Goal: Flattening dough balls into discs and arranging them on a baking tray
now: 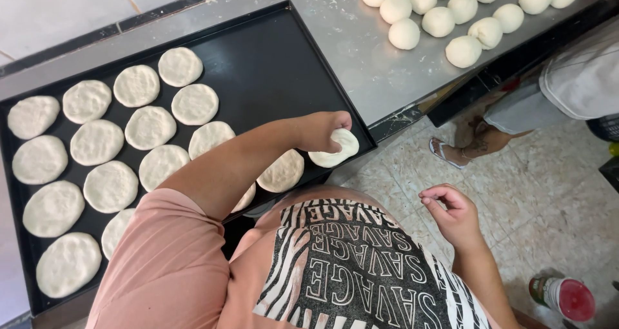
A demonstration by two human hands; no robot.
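Note:
A black baking tray (271, 58) lies on a steel table and carries several flattened dough discs (149, 127) in rows on its left half. My left hand (320, 130) reaches across to the tray's near right corner, its fingers closed on the edge of one dough disc (336, 151) that rests there. Another disc (282, 171) lies just left of it, partly hidden by my forearm. My right hand (452, 214) hangs over the tiled floor beside my body, fingers loosely curled, with nothing in it.
Several round dough balls (438, 21) sit on the floury steel table (361, 52) at the upper right. Another person stands at the right, with a sandalled foot (445, 152) and a light garment (580, 77) showing. A red-lidded container (569, 298) stands on the floor.

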